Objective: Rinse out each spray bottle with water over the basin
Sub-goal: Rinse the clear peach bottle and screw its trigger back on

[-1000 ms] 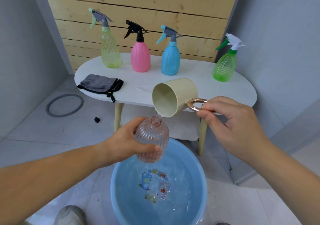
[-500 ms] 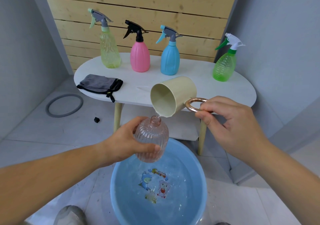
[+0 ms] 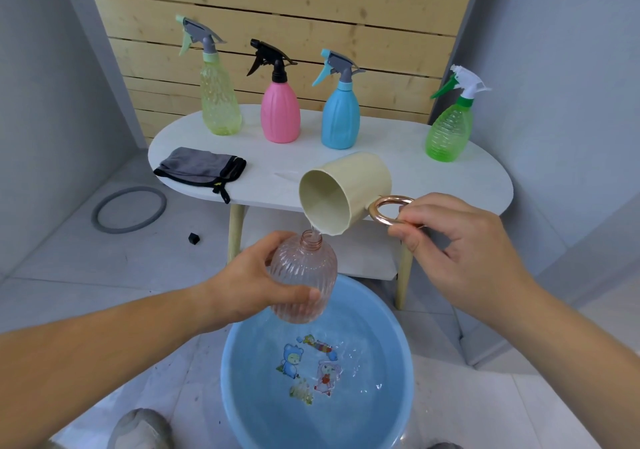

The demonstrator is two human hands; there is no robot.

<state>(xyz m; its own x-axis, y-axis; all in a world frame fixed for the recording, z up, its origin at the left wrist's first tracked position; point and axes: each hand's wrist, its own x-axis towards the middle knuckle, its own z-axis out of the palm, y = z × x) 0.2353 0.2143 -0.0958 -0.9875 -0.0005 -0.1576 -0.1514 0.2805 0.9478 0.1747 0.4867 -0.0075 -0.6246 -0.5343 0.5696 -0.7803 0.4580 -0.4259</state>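
Observation:
My left hand (image 3: 252,282) grips a clear pink ribbed bottle (image 3: 304,272) with no spray head, held upright above the blue basin (image 3: 235,379). My right hand (image 3: 457,251) holds a cream cup (image 3: 343,192) by its copper ring handle (image 3: 388,211). The cup is tipped, and a thin stream of water runs from its lip into the bottle's open neck. On the white oval table (image 3: 398,158) behind stand the yellow-green spray bottle (image 3: 220,102), the pink one (image 3: 280,113), the blue one (image 3: 340,118) and the green one (image 3: 448,130), all with spray heads on.
A folded grey cloth (image 3: 201,168) lies on the table's left end. A grey ring (image 3: 128,209) and a small black cap (image 3: 194,238) lie on the tiled floor at left. The basin holds water over cartoon stickers. A shoe tip (image 3: 142,428) shows at the bottom.
The cup has tipped slightly further and shifted a little left and up while water keeps running into the bottle. The ripples in the basin have calmed. Both hands stay nearly in place.

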